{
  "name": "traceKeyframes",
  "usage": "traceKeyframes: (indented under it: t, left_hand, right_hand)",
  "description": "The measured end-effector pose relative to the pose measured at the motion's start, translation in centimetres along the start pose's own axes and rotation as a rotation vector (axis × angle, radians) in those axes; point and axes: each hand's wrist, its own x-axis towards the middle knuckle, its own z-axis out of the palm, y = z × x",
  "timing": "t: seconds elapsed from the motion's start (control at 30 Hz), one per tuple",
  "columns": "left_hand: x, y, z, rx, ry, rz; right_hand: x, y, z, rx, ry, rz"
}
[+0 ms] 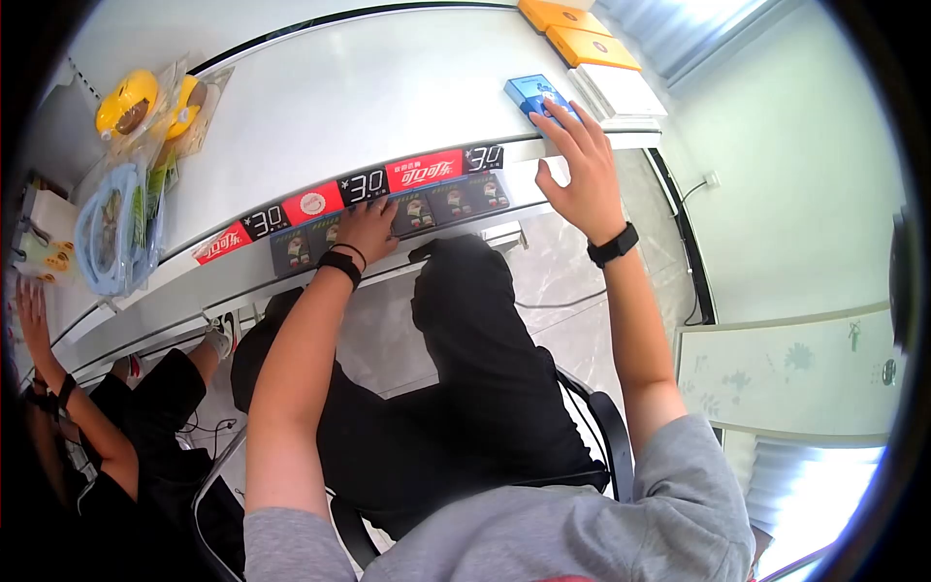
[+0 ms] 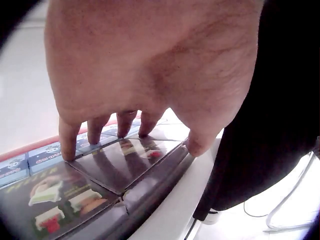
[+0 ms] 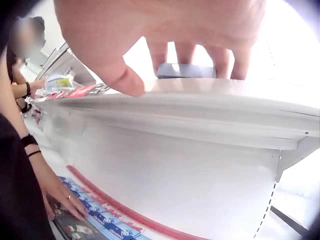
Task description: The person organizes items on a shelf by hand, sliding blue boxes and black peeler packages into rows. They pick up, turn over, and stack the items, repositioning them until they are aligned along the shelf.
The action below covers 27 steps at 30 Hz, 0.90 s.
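My left hand [image 1: 367,233] reaches onto the lower shelf, its fingers spread over one dark box [image 2: 125,162] in a row. In the left wrist view the fingertips touch the box's far side, and the thumb lies at its near edge. A neighbouring dark box [image 2: 47,200] shows pictures of sliced food. On the upper white surface, my right hand [image 1: 582,175] rests straight fingers on a flat blue box [image 1: 527,89], with the thumb spread apart at the edge. That blue box [image 3: 186,71] is partly hidden behind the fingers in the right wrist view.
Red-and-black price strips [image 1: 364,186] line the upper shelf's front edge. Small blue boxes [image 3: 102,215] stand behind the dark row. Orange boxes [image 1: 592,47] and white boxes [image 1: 621,92] sit far right. Packaged yellow toys [image 1: 126,102] lie left, near another person's hand [image 1: 34,315].
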Motion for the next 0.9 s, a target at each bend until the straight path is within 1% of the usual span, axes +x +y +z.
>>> traceKeyframes:
  t: [0.03,0.13,0.17,0.23,0.27,0.3,0.37,0.43,0.47,0.5,0.57,0.63,0.67,0.7,0.73,0.77,0.83,0.9]
  left_hand:
    - [0.0,0.0,-0.2,0.000,-0.003,-0.002]
    - [-0.2,0.4,-0.4,0.005,0.001,0.004]
    - [-0.1,0.3,-0.6,-0.021,-0.014,-0.005]
    - [-0.1,0.1,-0.6,-0.050,-0.030,-0.020]
    - [0.0,-0.1,-0.3,-0.030,-0.009,-0.004]
    - [0.1,-0.2,0.1,-0.009,0.011,0.013]
    - [-0.2,0.1,-0.2,-0.001,0.008,0.017]
    - [-0.1,0.0,-0.2,-0.017,0.025,0.018]
    - [0.0,-0.1,0.0,-0.026,0.028,0.012]
    - [0.0,-0.1,0.0,-0.025,0.028,0.011]
    - [0.0,0.0,0.1,-0.014,0.048,0.013]
    - [-0.1,0.1,-0.1,-0.026,0.037,0.010]
    - [-0.1,0.0,-0.2,-0.040,0.029,0.010]
    - [-0.1,0.0,-0.3,-0.036,0.029,0.007]
    - [-0.1,0.0,-0.3,-0.023,0.032,0.011]
    - [-0.1,0.0,-0.3,-0.011,0.035,0.016]
    - [-0.2,0.0,-0.6,-0.021,0.020,0.020]
    - [-0.3,-0.1,-0.7,-0.029,0.004,0.023]
  right_hand:
    - [-0.2,0.4,0.5,0.003,-0.001,0.001]
    - [-0.8,1.0,1.1,-0.055,0.107,-0.040]
    - [-1.2,1.1,1.2,-0.053,0.111,-0.040]
    - [-3.1,1.3,1.3,-0.021,0.241,-0.098]
    - [-4.3,1.1,1.1,-0.038,0.302,-0.123]
    - [-5.6,0.9,0.9,-0.057,0.306,-0.164]
    - [-8.5,1.1,1.8,0.046,0.389,-0.219]
    - [-11.3,0.7,3.2,0.312,0.250,-0.119]
    - [-11.7,0.7,3.8,0.285,0.123,-0.128]
    - [-11.6,0.5,4.4,0.246,-0.002,-0.092]
    - [-12.2,1.4,6.7,0.223,-0.230,0.161]
    - [-11.4,2.9,9.9,0.215,-0.110,0.281]
    - [-10.4,3.9,11.3,0.198,-0.114,0.325]
    - [-9.3,4.7,12.8,0.180,-0.069,0.291]
    - [-8.4,5.7,14.2,0.147,-0.123,0.310]
    - [-8.4,7.7,17.1,0.083,-0.118,0.299]
    - [-6.6,8.2,19.0,0.113,-0.363,0.501]
    - [-5.9,7.7,19.7,0.155,-0.513,0.534]
